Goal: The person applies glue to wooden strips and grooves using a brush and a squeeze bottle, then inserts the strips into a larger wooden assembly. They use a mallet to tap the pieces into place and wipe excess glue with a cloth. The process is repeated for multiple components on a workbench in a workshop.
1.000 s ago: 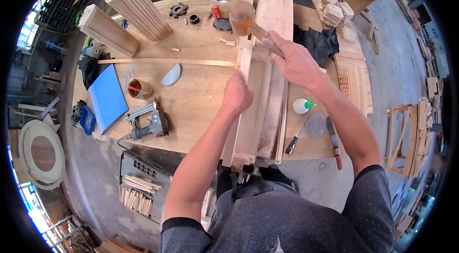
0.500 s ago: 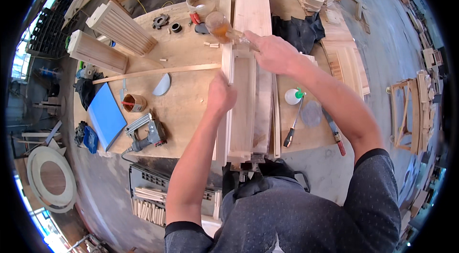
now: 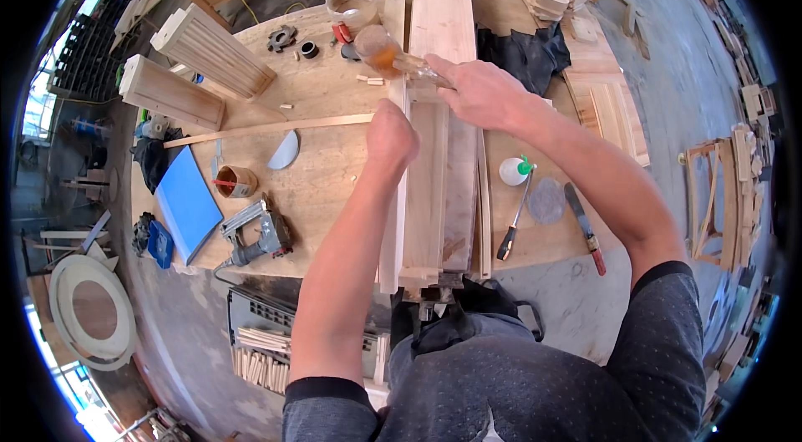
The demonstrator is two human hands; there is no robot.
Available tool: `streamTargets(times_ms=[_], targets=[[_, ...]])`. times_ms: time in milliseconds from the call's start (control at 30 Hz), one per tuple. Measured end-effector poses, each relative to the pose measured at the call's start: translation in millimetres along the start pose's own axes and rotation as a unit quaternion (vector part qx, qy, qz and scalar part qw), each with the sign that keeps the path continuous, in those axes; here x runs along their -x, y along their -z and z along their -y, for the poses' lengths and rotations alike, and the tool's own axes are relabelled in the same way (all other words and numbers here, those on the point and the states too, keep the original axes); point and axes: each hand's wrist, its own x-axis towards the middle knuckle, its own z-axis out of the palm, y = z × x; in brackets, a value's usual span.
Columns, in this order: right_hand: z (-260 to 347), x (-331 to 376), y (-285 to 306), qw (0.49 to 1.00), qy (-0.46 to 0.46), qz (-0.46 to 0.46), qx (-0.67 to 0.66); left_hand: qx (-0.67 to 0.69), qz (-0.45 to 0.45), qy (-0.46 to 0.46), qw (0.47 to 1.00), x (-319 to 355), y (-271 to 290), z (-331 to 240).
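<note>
My right hand [image 3: 483, 93] is wrapped round the handle of a mallet [image 3: 380, 52] with an amber, see-through head. The mallet head hangs over the left edge of the long workpiece, and its contact with the wood cannot be made out. My left hand [image 3: 391, 134] is closed around the upper edge of a pale wooden strip [image 3: 391, 241], its fingertips hidden. The strip runs along the left side of a long, boxlike wooden piece [image 3: 423, 191]. Beneath and beyond lies a long plank [image 3: 443, 7] stretching away from me.
Left on the workbench [image 3: 326, 191] are a nail gun [image 3: 266, 233], a brown glue pot [image 3: 236, 182], a blue folder [image 3: 188, 204] and two fluted wooden posts [image 3: 217, 53]. At right lie a green-capped bottle [image 3: 513, 170], a screwdriver [image 3: 511, 229], a red-handled knife [image 3: 585, 229] and black cloth [image 3: 530, 53].
My left hand has slid farther away along the strip, toward the mallet. The mallet head has dipped slightly; my right hand keeps its grip.
</note>
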Motion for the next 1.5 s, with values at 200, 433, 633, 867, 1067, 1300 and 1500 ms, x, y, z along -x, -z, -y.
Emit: streamTargets(times_ms=[200, 433, 633, 867, 1067, 1300, 1500], targets=[[13.8, -6.2, 12.0, 0.994, 0.066, -0.079, -0.036, 0.003, 0.014, -0.006, 1.0, -1.2, 1.8, 3.4], [10.4, -14.0, 6.7, 0.999, 0.014, 0.026, 0.025, -0.078, 0.009, -0.094, 0.992, -8.9, -4.1, 17.1], [19.0, -11.5, 10.6, 0.996, 0.049, -0.067, -0.018, -0.02, 0.04, -0.024, 0.999, -0.6, 12.2, 6.0], [0.1, -2.9, 2.5, 1.0, 0.002, -0.001, -0.008, 0.028, 0.034, 0.032, 0.999, 1.6, 2.8, 0.5], [12.0, -8.4, 11.1, 0.999, 0.04, -0.034, 0.0, -0.031, 0.056, 0.036, 0.997, -0.8, 14.0, -1.2], [15.1, 0.9, 13.8, 1.0, -0.017, 0.012, 0.005, -0.083, 0.103, 0.041, 0.99, -0.6, 26.5, -11.2], [11.5, -9.5, 7.9, 0.99, 0.065, -0.11, -0.055, -0.105, 0.086, 0.011, 0.991, -3.5, 12.4, -3.0]])
